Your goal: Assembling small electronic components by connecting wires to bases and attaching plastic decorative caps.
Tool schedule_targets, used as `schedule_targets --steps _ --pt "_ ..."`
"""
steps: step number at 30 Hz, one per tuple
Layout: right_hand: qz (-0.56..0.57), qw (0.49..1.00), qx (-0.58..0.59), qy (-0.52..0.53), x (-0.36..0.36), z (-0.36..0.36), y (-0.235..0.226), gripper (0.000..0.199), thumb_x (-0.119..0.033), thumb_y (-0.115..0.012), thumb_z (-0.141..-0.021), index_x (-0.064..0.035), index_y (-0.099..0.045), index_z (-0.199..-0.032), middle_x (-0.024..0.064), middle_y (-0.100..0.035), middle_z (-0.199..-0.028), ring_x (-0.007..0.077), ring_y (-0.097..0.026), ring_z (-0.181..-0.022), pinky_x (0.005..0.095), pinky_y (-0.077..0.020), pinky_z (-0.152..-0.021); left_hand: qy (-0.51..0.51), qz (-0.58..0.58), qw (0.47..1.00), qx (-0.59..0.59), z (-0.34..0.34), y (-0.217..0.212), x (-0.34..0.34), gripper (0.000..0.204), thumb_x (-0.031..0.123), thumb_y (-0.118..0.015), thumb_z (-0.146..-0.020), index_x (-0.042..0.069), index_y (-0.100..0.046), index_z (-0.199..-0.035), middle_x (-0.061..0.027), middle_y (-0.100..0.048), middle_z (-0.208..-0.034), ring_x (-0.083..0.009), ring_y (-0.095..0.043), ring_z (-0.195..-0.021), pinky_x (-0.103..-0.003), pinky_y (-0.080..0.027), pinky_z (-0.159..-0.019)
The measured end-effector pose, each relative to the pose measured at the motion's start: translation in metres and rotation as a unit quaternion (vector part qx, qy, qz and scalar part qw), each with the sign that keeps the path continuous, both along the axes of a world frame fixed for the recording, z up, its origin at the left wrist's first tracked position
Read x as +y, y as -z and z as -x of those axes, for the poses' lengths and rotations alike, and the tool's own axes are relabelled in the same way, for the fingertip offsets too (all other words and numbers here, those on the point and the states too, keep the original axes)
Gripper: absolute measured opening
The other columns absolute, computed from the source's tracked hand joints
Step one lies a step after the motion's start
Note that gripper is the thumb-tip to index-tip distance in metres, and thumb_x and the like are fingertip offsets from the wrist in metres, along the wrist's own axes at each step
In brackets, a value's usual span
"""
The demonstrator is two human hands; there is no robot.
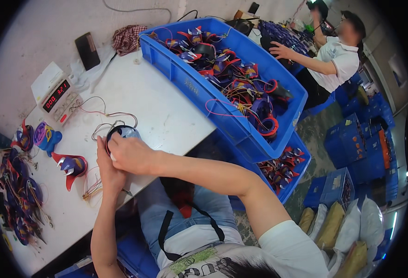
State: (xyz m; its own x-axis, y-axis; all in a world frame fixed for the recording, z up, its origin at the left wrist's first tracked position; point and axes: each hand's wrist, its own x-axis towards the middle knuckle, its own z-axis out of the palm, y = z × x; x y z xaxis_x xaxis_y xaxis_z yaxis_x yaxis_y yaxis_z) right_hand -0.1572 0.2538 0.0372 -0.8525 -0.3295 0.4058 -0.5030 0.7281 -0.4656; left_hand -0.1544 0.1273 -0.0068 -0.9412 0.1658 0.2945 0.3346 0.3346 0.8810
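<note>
Both of my hands meet over the white table (160,109), closed around a round, black-rimmed part with a pale blue-grey shell (129,131) and thin wires trailing from it. My left hand (109,170) grips its near left side. My right hand (133,155) is bent over it, fingertips pressed at the rim; what they pinch is hidden. Left of my hands lies a red, purple and white horned plastic piece (72,167) with wires. Beyond it stands a purple and blue round piece (46,136). A heap of similar wired pieces (18,192) covers the table's left side.
A power supply with a red digital display (55,97) stands behind my hands, near a black phone (87,51). A large blue crate (180,76) of wired pieces borders the table at right, above another blue crate (285,197). Another person (336,58) works beyond; sacks (347,227) stand lower right.
</note>
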Motion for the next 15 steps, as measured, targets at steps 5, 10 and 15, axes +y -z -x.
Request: schedule_targets --steps 5,10,15 --pt "0.105 0.973 0.199 0.041 0.019 -0.001 -0.016 0.022 -0.011 -0.063 -0.072 -0.0039 -0.055 -0.090 0.0134 -0.053 -0.084 0.0308 -0.054 -0.060 0.0381 -0.0471 -0.053 -0.010 0.112 0.992 0.050 0.001 -0.003 -0.005 0.100 0.020 -0.083 -0.060 -0.009 -0.028 -0.139 -0.0257 -0.050 -0.125 -0.0410 -0.053 -0.108 -0.044 -0.042 -0.095" --pt "0.105 0.979 -0.006 0.172 0.065 0.032 -0.026 0.026 -0.012 -0.066 -0.070 -0.0009 -0.058 -0.093 0.0171 -0.060 -0.090 0.0351 -0.058 -0.076 0.0413 -0.0467 -0.068 -0.009 0.185 0.975 0.119 -0.006 -0.022 -0.005 0.108 0.030 -0.087 -0.053 -0.008 -0.031 -0.137 -0.0273 -0.046 -0.129 -0.0413 -0.050 -0.112 -0.044 -0.040 -0.097" --pt "0.071 0.983 -0.041 0.165 0.078 0.046 -0.001 0.021 -0.017 -0.062 -0.075 -0.0004 -0.062 -0.088 0.0148 -0.063 -0.077 0.0295 -0.056 -0.067 0.0370 -0.0463 -0.065 -0.048 0.150 0.947 0.279 -0.064 -0.040 -0.055 0.067 0.013 -0.080 -0.066 0.002 -0.050 -0.125 -0.0191 -0.048 -0.127 -0.0331 -0.048 -0.112 -0.040 -0.041 -0.095"
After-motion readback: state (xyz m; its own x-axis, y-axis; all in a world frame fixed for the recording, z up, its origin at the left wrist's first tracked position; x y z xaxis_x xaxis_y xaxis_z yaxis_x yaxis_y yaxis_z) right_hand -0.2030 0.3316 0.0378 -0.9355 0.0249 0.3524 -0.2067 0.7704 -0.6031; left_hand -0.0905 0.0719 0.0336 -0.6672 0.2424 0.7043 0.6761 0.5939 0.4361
